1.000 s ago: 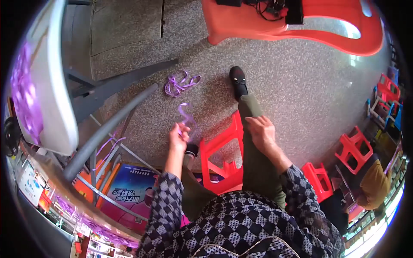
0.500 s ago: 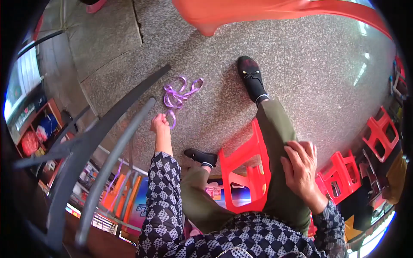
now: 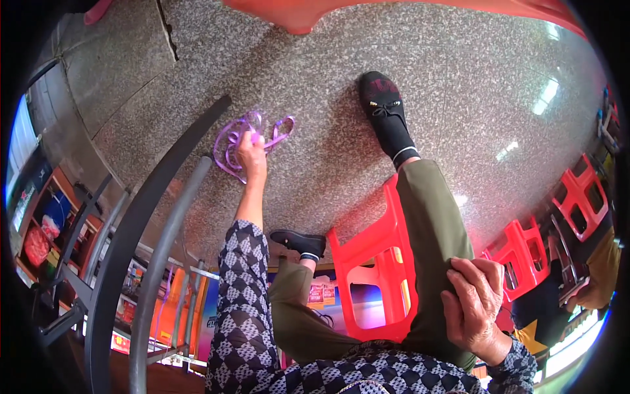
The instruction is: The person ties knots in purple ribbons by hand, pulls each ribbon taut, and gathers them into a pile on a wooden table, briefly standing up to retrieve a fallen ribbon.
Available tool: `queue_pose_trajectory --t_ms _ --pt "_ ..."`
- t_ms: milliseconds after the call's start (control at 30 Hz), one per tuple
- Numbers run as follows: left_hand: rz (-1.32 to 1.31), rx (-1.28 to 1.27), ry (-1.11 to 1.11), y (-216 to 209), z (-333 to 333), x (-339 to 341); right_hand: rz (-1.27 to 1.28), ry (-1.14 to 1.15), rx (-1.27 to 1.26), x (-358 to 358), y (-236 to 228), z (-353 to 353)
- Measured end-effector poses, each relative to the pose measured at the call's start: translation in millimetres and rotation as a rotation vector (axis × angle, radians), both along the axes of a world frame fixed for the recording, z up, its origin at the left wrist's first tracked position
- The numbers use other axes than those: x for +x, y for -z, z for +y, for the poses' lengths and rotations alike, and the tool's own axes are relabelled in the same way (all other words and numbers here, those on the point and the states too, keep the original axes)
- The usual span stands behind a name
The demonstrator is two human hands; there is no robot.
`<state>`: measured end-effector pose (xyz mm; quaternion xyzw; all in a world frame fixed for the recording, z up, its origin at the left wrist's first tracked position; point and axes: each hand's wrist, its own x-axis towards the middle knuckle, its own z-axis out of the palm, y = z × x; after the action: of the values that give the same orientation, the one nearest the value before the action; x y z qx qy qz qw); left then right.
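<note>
Ribbon (image 3: pixel 256 118) is held in left grip (image 3: pixel 251 157) between grey tube (image 3: pixel 161 262) and wide floor (image 3: pixel 472 131), right grip (image 3: pixel 474 305) loosely parted.

Your left arm (image 3: pixel 244 282) is lying nearly straight toward 12 o'clock, and your left hand (image 3: pixel 252 155) is hanging at about 10 o'clock. Its back is facing up, and your left fingers (image 3: pixel 247 140) are sitting bunched together, pointing toward 12. Your right hand (image 3: pixel 479 307) is lying over your right leg (image 3: pixel 434 220) at 4 o'clock, back upward. Your right fingers (image 3: pixel 474 281) are curling loosely toward 11, your right thumb (image 3: pixel 451 312) standing apart.
</note>
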<state>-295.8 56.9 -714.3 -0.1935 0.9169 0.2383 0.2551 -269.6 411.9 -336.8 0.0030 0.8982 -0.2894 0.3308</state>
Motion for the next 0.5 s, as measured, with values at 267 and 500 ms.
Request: queue_pose_trajectory --t_ms 267,500 --pt "-0.013 -0.264 0.362 -4.9 7.3 21.1 0.033 -0.002 -0.009 6.1 1.1 -0.6" --pt "-0.264 0.651 -0.637 -101.0 69.1 65.6 0.126 0.082 0.000 7.3 -0.6 -1.5"
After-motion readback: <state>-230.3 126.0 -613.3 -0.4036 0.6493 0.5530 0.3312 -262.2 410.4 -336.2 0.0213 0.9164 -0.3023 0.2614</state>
